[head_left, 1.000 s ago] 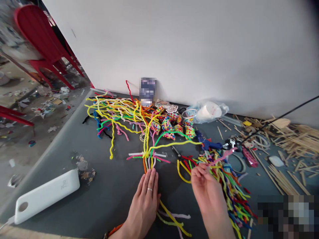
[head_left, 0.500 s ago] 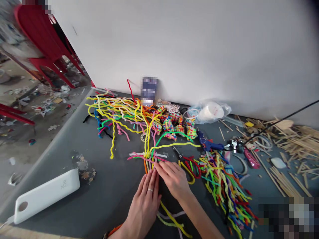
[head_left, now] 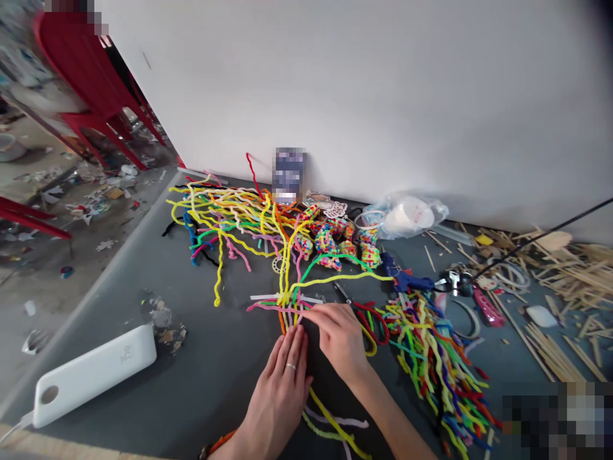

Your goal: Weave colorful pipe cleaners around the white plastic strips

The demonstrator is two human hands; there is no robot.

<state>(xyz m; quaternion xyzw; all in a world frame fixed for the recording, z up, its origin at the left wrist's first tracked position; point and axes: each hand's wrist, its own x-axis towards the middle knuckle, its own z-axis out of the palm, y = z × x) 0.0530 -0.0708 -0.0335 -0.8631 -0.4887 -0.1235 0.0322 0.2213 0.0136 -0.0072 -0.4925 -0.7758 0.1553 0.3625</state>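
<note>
My left hand point(head_left: 285, 377) lies flat, fingers stretched out, over several lengthwise pipe cleaners, whose tails show again below it. Beyond its fingertips, yellow pipe cleaners point(head_left: 286, 255) run away from me through a crossing with a white strip point(head_left: 263, 297). My right hand point(head_left: 342, 338) is closed in a pinch on the right part of a pink pipe cleaner point(head_left: 268, 308), which lies crosswise over the others. A green pipe cleaner point(head_left: 330, 257) and a yellow one curve off to the right from the crossing. The pinched end is hidden by my fingers.
Scissors point(head_left: 368, 329) and a blue glue gun point(head_left: 407, 280) lie right of my hands, by a pile of mixed pipe cleaners point(head_left: 435, 364). More pipe cleaners point(head_left: 225, 211) lie at the back left. A white power bank point(head_left: 96, 377) sits left; wooden sticks point(head_left: 555, 345) lie far right.
My right hand has shifted slightly right and its fingers have gone from lying over the strands to pinching the pink pipe cleaner. My left hand stays in place on the strands.
</note>
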